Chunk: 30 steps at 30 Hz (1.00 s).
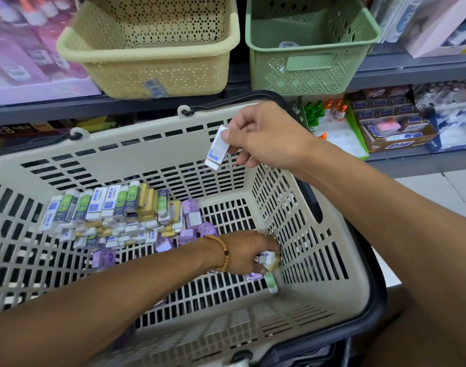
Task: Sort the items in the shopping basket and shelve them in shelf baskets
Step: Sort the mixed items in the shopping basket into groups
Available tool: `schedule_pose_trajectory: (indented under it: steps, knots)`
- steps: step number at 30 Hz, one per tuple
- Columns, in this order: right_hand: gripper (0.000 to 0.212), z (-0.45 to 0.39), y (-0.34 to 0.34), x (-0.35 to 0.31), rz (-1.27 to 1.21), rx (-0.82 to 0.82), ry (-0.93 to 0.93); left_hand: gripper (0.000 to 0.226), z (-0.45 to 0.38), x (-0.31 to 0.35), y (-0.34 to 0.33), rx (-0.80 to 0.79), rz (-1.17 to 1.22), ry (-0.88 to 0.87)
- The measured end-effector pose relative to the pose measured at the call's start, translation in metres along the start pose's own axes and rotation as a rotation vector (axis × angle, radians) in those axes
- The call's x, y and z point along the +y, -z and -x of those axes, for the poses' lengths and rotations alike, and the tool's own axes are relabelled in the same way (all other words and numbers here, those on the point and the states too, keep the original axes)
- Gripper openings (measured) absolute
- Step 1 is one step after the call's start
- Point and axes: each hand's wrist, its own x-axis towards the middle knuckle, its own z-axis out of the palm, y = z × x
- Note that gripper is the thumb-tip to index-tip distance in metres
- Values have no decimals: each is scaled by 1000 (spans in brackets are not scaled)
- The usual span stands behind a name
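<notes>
- Grey shop shelving (401, 70) fills the back, stocked with boxed goods on the right and small glue bottles (324, 109) on the lower tier
- Front and centre sits the beige shopping basket (152, 152), slotted walls, dark handles folded down around its rim
- Up on the shelf edge, two shelf baskets side by side: the cream basket (149, 51) on the left, the green basket (306, 46) on the right, a small pale item just visible inside the green one
- On the shopping basket's floor, a heap of boxed erasers (115, 207) is packed along the far-left side, with purple packets (192, 221) spilling toward the middle
- Right hand (263, 139) is up over the far rim, thumb and fingers pinching a white-and-blue eraser (217, 148), tilted, clear of everything below
- Left hand (245, 252), beaded bracelet (221, 250) on the wrist, is down in the near-right corner, fingers curled round a few small erasers (266, 258)
- A green-and-white eraser (271, 283) lies loose just beside that hand, against the right wall
</notes>
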Motion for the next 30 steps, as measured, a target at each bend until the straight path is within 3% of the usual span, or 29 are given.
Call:
schedule_pose_trajectory:
  steps: [4,7,9,15,18,22,28,30]
  knots:
    - [16,0,-3,3,7,-9,-13,38,-3,7,6,-141,-42,45]
    - [16,-1,-5,4,3,-13,-21,34,0,8,1,-302,-148,93]
    - [15,-3,-6,5,2,-16,-17,37,6,5,-6,-320,-241,90]
    - [14,-6,-10,6,29,-20,-13,38,26,-4,-25,-74,-239,91]
    - [14,-6,-13,5,27,-27,-13,43,29,-3,-32,-32,-242,129]
    - [15,-7,-16,4,20,-25,-7,31,31,-2,-26,14,-227,163]
    - [13,-12,-22,4,9,-54,-15,11,72,0,10,164,209,279]
    - [14,-15,-29,2,-17,-75,-20,14,101,-2,25,261,347,355]
